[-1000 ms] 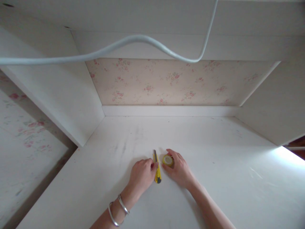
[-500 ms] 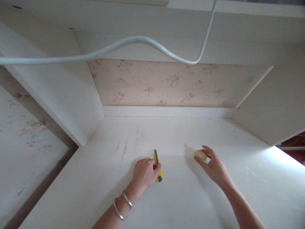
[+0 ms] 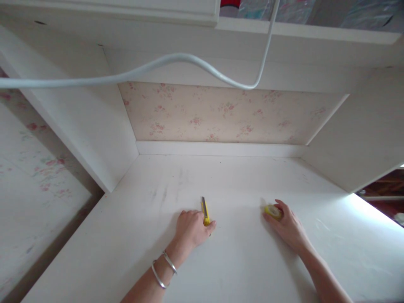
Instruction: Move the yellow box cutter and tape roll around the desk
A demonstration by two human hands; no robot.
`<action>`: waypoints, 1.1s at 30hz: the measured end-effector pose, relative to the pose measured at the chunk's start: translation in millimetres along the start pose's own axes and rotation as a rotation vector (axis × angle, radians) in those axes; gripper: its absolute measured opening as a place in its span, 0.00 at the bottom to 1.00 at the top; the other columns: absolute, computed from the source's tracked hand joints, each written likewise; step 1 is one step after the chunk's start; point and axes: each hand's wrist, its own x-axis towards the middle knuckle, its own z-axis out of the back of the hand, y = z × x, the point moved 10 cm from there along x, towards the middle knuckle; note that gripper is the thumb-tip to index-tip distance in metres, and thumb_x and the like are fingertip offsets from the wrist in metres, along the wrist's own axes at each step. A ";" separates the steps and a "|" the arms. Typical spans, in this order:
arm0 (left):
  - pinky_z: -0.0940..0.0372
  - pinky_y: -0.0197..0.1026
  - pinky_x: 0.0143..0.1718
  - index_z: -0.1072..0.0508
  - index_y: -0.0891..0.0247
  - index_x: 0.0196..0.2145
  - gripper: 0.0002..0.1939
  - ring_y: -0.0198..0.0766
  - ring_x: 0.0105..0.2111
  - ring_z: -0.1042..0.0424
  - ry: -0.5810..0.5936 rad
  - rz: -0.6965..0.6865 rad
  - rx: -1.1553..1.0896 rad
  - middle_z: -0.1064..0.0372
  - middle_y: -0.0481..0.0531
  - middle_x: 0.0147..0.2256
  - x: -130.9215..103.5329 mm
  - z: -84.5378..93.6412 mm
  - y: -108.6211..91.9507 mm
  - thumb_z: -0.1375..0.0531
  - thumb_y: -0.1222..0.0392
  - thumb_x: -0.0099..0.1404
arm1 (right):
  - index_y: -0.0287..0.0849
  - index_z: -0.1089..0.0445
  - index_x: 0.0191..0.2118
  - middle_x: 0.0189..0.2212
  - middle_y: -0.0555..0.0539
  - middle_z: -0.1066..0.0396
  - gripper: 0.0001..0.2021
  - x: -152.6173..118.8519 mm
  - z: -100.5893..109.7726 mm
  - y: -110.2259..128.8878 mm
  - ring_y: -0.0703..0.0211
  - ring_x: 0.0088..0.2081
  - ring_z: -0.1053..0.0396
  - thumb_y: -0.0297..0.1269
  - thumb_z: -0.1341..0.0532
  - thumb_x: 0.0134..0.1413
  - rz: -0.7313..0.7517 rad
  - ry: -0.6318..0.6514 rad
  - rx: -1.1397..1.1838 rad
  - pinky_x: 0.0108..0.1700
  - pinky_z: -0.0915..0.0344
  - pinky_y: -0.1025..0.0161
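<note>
A yellow and black utility knife (image 3: pixel 205 210) points away from me near the middle of the white desk surface (image 3: pixel 240 261). My left hand (image 3: pixel 192 227), with two silver bangles on the wrist, is closed on its handle, the thumb across it. To the right, my right hand (image 3: pixel 288 225) grips a small yellow roll of tape (image 3: pixel 273 212) between thumb and fingers, low over the desk. The lower end of the knife is mostly hidden by my left thumb.
A white cable (image 3: pixel 186 58) hangs across the upper view. White side panels (image 3: pixel 91 126) flank the desk, with floral wallpaper (image 3: pixel 221 113) behind. Above is a shelf (image 3: pixel 303 34) with plastic-wrapped items. Dark marks show on the desk at left.
My right hand has moved slightly right and down with the tape, closer to the desk. My left thumb has shifted down along the knife. The view has tilted up a little, showing more shelf.
</note>
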 end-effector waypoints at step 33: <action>0.38 0.45 0.35 0.22 0.67 0.33 0.37 0.49 0.35 0.27 0.069 -0.207 -0.130 0.26 0.65 0.31 28.8 -36.6 -145.8 0.58 0.34 0.62 | 0.42 0.33 0.43 0.34 0.46 0.30 0.22 -40.8 49.3 -38.1 0.57 0.32 0.34 0.55 0.47 0.54 -0.334 -0.403 0.569 0.35 0.37 0.61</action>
